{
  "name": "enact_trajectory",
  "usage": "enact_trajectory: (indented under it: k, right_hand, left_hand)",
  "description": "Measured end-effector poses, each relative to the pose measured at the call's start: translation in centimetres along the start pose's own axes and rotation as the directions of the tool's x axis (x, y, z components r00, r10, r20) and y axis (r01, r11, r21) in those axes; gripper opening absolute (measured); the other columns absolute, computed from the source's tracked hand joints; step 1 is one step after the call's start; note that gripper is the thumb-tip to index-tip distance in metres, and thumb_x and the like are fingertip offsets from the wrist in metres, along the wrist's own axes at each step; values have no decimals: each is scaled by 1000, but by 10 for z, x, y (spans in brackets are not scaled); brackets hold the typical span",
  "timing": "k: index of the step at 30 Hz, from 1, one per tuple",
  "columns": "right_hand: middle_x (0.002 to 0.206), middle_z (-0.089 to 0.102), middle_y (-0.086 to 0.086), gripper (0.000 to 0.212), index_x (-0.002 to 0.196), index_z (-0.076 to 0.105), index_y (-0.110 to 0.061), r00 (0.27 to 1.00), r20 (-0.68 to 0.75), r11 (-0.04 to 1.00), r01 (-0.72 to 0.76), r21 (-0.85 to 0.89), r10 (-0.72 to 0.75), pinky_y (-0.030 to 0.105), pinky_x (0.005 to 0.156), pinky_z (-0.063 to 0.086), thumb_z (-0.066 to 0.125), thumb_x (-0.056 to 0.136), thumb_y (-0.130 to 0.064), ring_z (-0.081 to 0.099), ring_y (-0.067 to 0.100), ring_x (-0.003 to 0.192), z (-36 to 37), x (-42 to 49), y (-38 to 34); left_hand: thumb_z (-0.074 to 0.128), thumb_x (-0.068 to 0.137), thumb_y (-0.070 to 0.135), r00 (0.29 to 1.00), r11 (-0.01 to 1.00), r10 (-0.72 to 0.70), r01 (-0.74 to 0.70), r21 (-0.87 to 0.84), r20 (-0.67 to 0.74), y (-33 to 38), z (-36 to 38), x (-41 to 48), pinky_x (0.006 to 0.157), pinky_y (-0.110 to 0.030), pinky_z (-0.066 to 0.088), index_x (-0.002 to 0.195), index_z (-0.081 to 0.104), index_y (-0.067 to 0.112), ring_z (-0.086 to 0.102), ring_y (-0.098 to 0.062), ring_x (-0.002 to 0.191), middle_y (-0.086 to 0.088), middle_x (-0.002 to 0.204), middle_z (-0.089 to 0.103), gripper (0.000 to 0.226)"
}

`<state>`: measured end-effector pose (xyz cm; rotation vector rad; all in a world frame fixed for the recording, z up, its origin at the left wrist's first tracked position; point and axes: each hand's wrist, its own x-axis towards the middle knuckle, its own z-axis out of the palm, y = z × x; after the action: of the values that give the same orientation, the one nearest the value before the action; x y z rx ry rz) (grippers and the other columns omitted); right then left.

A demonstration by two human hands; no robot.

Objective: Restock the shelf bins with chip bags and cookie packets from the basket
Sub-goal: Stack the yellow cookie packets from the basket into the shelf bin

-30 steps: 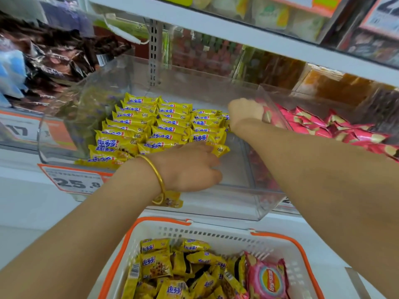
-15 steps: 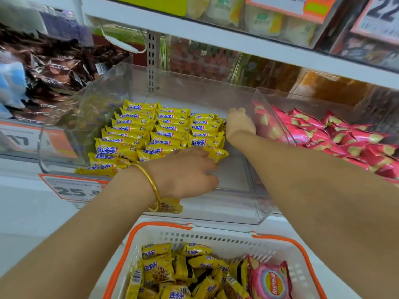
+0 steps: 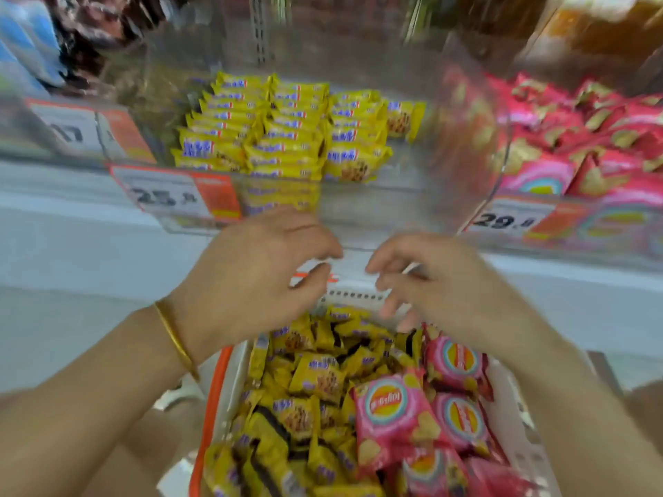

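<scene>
Left grip: the left hand [image 3: 251, 278] hovers over the far end of the basket [image 3: 214, 389], fingers loosely curled, nothing held.
Right grip: the right hand [image 3: 441, 281] hovers over the same far end, fingers loosely curled and spread, nothing held.
Hands: fingertips face each other above the basket's far wall, near but apart.
Bangle: a gold bangle [image 3: 175, 338] sits on the left wrist, over the basket's left rim.
Cookie packets, basket: yellow cookie packets [image 3: 315, 378] lie loosely heaped in the left and middle of the basket.
Chip bags, basket: pink chip bags [image 3: 391, 414] lie in the basket's right side, touching the yellow heap.
Clear bin: a clear bin [image 3: 376, 206] stands on the shelf beyond the basket; stocked packets [image 3: 283, 138] lie in overlapping rows in its left part.
Pink bin: stocked chip bags [image 3: 592, 145] fill the compartment beyond and right of the basket.
Price tags: one price tag [image 3: 168, 197] beyond the basket to the left, a second tag [image 3: 502, 220] to the right.
Image quality: blurred; the small print on both tags is unreadable.
</scene>
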<state>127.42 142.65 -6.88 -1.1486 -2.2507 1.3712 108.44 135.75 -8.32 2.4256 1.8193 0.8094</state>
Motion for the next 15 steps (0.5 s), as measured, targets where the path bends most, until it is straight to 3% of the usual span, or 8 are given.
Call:
enact_trajectory:
  k: [2,4,7,11,13,15]
  right_hand:
    - [94,60,10,30,81,59,-20,979,112,974,-148,-171,169,40,61,56,46,92,4,65,21,68,36,20,48]
    - [108,63,8,24,95,63,-17,965,150,915,-147,-375,217,35,74,53,46,92,1,63,20,87,70,47,93]
    - [116,60,7,24,114,58,-11,936,222,836,-117,-536,273,28,75,41,54,91,-6,57,23,104,110,77,134]
    - [121,55,12,64,134,40,-6,805,412,702,-8,-712,427,35,82,49,71,83,-27,56,26,104,153,76,156]
    - [106,55,11,54,126,45,-8,843,366,668,10,-744,394,36,74,49,72,82,-21,57,28,99,164,72,164]
    - [85,47,4,28,89,48,-12,871,349,701,7,-713,346,29,60,42,73,80,-21,54,20,78,162,73,170]
  left_hand:
    - [42,80,36,986,997,-48,36,74,160,-6,14,-18,62,-23,42,89,71,24,56,-12,79,9,81,64,33]
    - [37,82,40,960,988,-114,82,130,255,-11,24,-25,64,-25,43,96,69,26,59,-15,86,10,88,64,38]
    - [38,93,40,916,964,-218,148,221,338,-22,34,-28,78,-29,44,115,60,30,50,-11,105,11,109,59,33]
    - [42,95,36,878,952,-266,174,253,399,-28,39,-25,86,-32,45,122,55,31,47,-11,111,9,116,56,30]
    - [41,96,36,868,947,-275,170,274,413,-30,41,-24,87,-31,45,124,53,31,46,-11,113,9,118,55,31]
    - [41,96,36,857,944,-280,165,285,433,-30,42,-23,87,-32,46,125,52,30,46,-12,114,8,119,55,31]
